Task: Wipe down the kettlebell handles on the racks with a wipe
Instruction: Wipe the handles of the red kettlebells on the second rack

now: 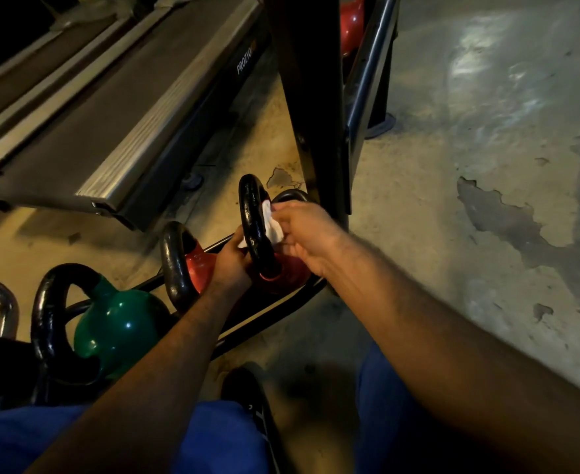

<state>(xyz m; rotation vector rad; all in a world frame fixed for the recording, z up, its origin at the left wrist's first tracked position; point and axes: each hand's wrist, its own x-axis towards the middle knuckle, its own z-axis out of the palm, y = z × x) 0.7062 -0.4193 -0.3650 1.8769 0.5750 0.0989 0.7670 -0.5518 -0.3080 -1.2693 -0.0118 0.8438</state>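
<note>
Kettlebell handles are the job, and the one in hand is the black handle [252,220] of the red kettlebell [286,271] on the bottom rack rail, near frame centre. The right hand [304,234] pinches a white wipe [272,224] against the handle's inner side, fingers closed on the cloth. The left hand [232,265] curls round the lower left leg of the same handle, steadying it, with a corner of the wipe showing just above its fingers.

To do this pass well, the wipe should probably wrap further round the bar and travel the whole loop, over the top arch and down both legs, while the left hand shifts so the part it covers gets cleaned too. A firm hold should keep the bell from rocking on the rail.

At nine o'clock from the hands stands a second red kettlebell [196,268] with its black handle just beside the left wrist; further out at eight o'clock sits a green kettlebell [117,323]. At twelve o'clock the dark rack upright [310,114] rises close behind the right hand's knuckles, so room there is tight. A treadmill [117,107] fills ten to eleven o'clock. Open concrete floor [469,148] lies from one to four o'clock, the freest side for the right elbow to swing out.
</note>
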